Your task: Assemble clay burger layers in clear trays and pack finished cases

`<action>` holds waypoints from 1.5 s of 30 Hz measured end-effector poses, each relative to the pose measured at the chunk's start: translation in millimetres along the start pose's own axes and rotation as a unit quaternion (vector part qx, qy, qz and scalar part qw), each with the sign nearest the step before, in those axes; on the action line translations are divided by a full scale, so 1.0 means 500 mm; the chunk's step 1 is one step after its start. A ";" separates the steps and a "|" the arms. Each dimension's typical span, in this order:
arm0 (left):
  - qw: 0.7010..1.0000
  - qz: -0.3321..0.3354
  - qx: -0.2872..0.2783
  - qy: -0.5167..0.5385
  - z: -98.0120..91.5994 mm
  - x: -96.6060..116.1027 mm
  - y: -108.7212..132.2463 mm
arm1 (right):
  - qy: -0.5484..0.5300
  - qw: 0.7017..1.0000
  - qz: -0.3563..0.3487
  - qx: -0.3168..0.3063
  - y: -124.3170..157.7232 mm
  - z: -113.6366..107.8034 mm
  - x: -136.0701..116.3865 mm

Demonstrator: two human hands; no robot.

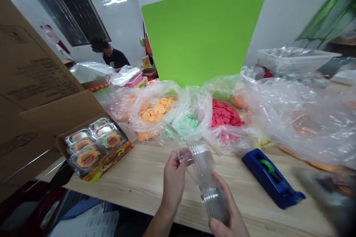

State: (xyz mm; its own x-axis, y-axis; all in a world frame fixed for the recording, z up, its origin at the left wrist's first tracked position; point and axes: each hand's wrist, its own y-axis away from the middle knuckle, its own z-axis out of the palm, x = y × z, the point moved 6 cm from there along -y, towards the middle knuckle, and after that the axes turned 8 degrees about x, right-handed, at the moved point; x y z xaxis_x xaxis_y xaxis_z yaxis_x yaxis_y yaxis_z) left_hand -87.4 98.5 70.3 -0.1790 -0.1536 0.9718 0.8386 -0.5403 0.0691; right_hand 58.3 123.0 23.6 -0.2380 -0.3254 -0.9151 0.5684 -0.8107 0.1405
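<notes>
My right hand is wrapped round a stack of clear plastic cups held tilted over the wooden table. My left hand pinches the top clear cup at the stack's upper end. Just beyond lie open plastic bags: one with orange discs, one with green pieces, one with red pieces.
A display box of filled, lidded cups sits at the left beside a large cardboard carton. A blue tape dispenser lies at the right. A green board stands behind the bags. Another person sits far back left.
</notes>
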 end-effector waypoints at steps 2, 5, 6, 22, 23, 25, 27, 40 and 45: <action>1.000 -0.018 0.007 0.013 -0.003 -0.007 0.000 | 0.015 1.000 -0.006 0.004 0.000 0.003 0.001; 0.999 -0.044 0.005 0.027 -0.006 -0.015 0.000 | 0.028 0.999 -0.015 0.008 0.003 0.010 0.004; 0.998 -0.049 0.003 0.031 -0.006 -0.017 0.000 | 0.025 1.000 -0.015 0.009 0.004 0.013 0.006; 0.997 -0.040 -0.054 -0.026 -0.031 -0.011 -0.010 | -0.096 0.994 0.054 0.002 0.005 0.007 0.048; 0.996 -0.041 -0.069 -0.027 -0.031 -0.008 -0.012 | -0.074 0.996 0.049 0.003 0.007 0.007 0.046; 0.994 -0.042 -0.101 -0.024 -0.032 -0.001 -0.014 | -0.041 0.998 0.037 0.015 0.009 0.006 0.037; 0.992 -0.047 -0.119 -0.019 -0.034 0.005 -0.015 | -0.036 0.999 0.033 0.022 0.010 0.007 0.029; 0.969 -0.013 0.021 -0.246 -0.191 -0.012 -0.076 | -0.172 0.976 0.107 0.077 -0.020 -0.069 0.046; 0.891 -0.010 0.152 -0.427 -0.409 -0.026 -0.136 | -0.128 0.976 0.145 0.100 -0.029 -0.117 0.068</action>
State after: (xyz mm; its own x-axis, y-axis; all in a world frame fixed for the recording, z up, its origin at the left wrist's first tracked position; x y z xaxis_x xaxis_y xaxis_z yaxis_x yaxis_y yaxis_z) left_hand -247.1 -32.0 6.8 0.1534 0.6100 0.7774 0.9637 -0.2665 0.0189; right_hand 88.3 152.0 -31.8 -0.2927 -0.6461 -0.7049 0.4820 -0.7364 0.4748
